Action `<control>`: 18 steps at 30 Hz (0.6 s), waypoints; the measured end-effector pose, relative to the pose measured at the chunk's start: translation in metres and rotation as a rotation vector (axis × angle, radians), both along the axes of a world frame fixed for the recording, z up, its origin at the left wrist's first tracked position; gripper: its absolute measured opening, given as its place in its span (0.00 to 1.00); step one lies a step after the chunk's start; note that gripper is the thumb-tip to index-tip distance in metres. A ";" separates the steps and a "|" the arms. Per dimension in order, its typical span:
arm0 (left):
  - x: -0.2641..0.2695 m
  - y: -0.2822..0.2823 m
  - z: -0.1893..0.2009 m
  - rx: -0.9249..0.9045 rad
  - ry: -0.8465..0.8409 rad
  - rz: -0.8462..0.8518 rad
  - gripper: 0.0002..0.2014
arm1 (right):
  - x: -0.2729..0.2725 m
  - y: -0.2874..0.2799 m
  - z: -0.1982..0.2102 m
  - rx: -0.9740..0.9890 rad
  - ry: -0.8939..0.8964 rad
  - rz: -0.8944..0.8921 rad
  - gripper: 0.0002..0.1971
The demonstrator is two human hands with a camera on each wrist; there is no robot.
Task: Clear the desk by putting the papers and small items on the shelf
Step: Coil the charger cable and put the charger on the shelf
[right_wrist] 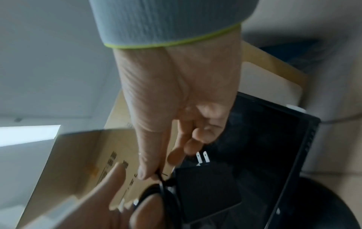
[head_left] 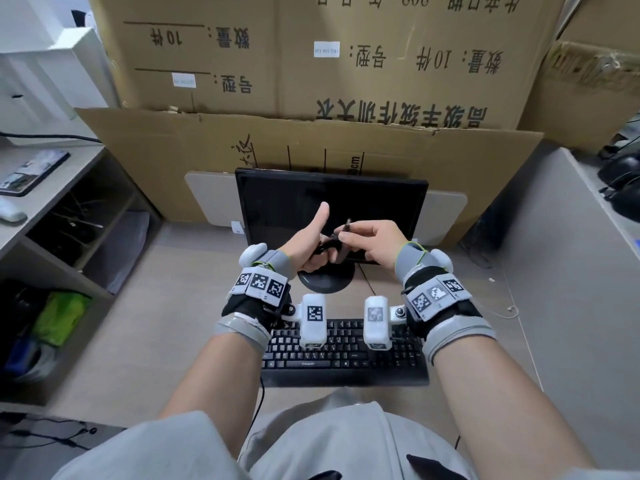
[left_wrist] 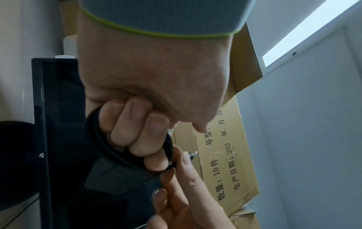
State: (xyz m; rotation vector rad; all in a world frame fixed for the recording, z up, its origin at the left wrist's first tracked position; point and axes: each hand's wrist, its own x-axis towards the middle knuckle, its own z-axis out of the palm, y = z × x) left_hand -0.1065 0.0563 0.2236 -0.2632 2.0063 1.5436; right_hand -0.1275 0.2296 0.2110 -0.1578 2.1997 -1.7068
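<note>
Both hands are raised in front of the monitor. My left hand [head_left: 313, 249] grips a coiled black cable [left_wrist: 93, 133] in its curled fingers, thumb pointing up. A black power adapter [right_wrist: 207, 189] with two metal prongs [right_wrist: 202, 157] hangs from the coil just below that hand. My right hand [head_left: 349, 237] pinches the loose end of the cable [head_left: 347, 226] between thumb and forefinger, right beside the left hand's fingers [left_wrist: 156, 164]. The cable's small metal plug tip [left_wrist: 192, 155] shows past the right thumb.
A black monitor [head_left: 332, 199] stands behind the hands, a black keyboard [head_left: 346, 356] below them on the desk. An open shelf unit [head_left: 86, 216] is at the left. Large cardboard boxes [head_left: 346, 71] fill the back. A thin white cord [head_left: 509, 308] lies at the right.
</note>
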 end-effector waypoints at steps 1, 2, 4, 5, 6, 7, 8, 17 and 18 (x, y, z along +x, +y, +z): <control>0.000 0.000 0.000 -0.029 0.005 0.008 0.46 | -0.001 -0.002 0.001 0.011 0.057 0.010 0.08; 0.000 0.001 0.000 -0.048 0.006 0.013 0.46 | -0.003 -0.003 0.001 0.020 0.089 0.029 0.09; -0.001 0.000 -0.002 -0.053 0.005 0.014 0.47 | -0.005 -0.004 -0.001 0.053 0.108 0.094 0.10; -0.001 -0.001 -0.003 -0.053 0.002 0.013 0.48 | -0.005 -0.005 -0.004 0.071 0.111 0.123 0.10; -0.001 -0.002 -0.003 -0.054 -0.002 0.015 0.49 | -0.005 -0.005 -0.009 0.088 0.111 0.135 0.09; -0.001 -0.003 -0.004 -0.059 -0.007 0.022 0.50 | -0.006 -0.005 -0.013 0.102 0.110 0.126 0.09; -0.002 -0.004 -0.005 -0.061 -0.013 0.032 0.50 | -0.005 -0.004 -0.017 0.109 0.110 0.111 0.09; -0.007 -0.007 -0.009 -0.309 0.133 0.090 0.44 | 0.005 -0.006 -0.018 0.095 0.075 0.189 0.01; -0.008 -0.007 -0.011 -0.317 0.153 0.106 0.43 | 0.006 -0.006 -0.017 0.091 0.067 0.185 0.03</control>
